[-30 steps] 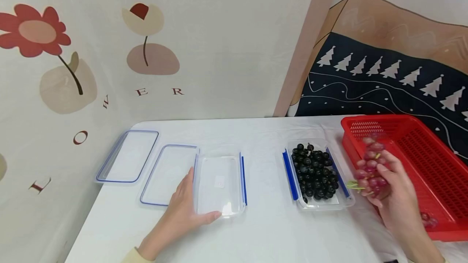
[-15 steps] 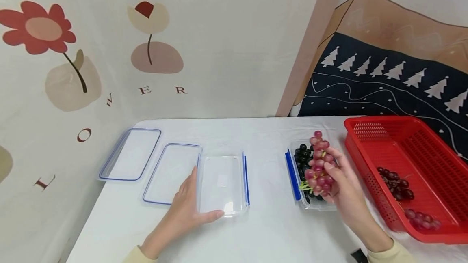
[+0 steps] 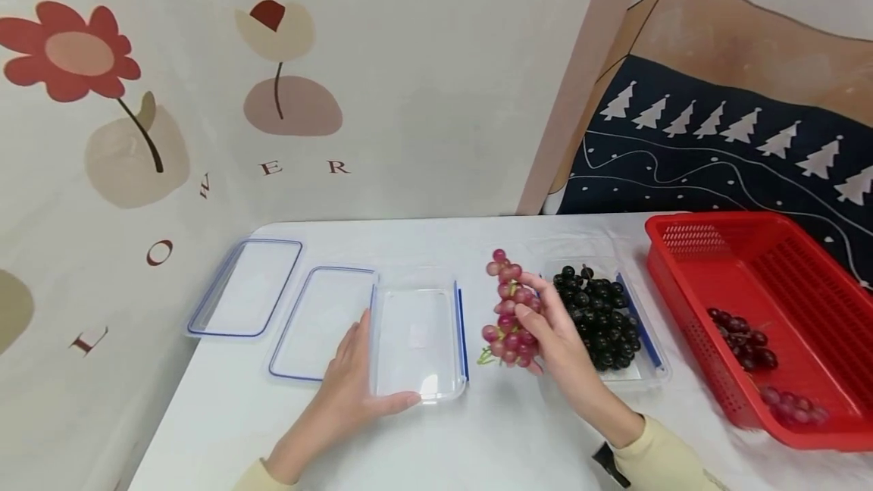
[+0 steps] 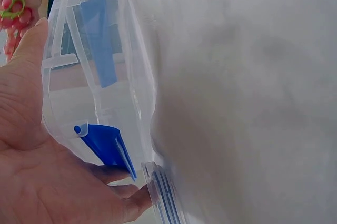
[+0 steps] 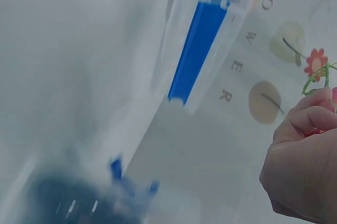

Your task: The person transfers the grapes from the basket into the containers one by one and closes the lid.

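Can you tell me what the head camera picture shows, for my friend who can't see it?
A right hand holds a bunch of red grapes above a white table, between an empty clear box gripped by the left hand and a box of dark grapes.

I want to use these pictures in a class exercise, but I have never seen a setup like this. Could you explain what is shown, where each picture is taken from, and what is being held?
There is no machine here: a person works with two bare hands and wears three cameras. The wide picture comes from a camera on the head, looking down at a white table. The two close, blurry pictures come from cameras on each wrist.

The left hand holds the near corner of an empty clear container with blue clips. The right hand grips a bunch of red grapes in the air between that container and a second container filled with dark grapes.

Two clear lids lie on the left. On the right, a red basket holds more dark and red grapes.
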